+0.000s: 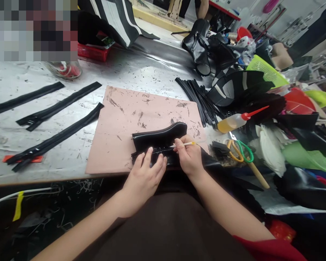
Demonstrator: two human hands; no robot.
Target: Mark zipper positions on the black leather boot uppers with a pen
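On a pink board (119,123) lies a glossy black leather boot piece (163,135) with a raised, curved upper edge. White marks show along its lower part, which has a dark strip like a zipper. My left hand (146,174) rests on that lower part, fingers stretched out and pressing down. In my right hand (189,156) is a thin white pen (188,144) with a yellow end, pinched between thumb and fingers. Its tip points left at the marked leather, close to my left fingertips; whether it touches, I cannot tell. Some leather hangs over the table edge beneath my hands.
Several black zippers (59,137) lie at left, one over an orange strip (38,158). To the right are black strips (197,99), a glue bottle (232,122), scissors (240,150) and a wooden handle (258,174). Black boots (198,45) stand behind, by a person's arm (203,9).
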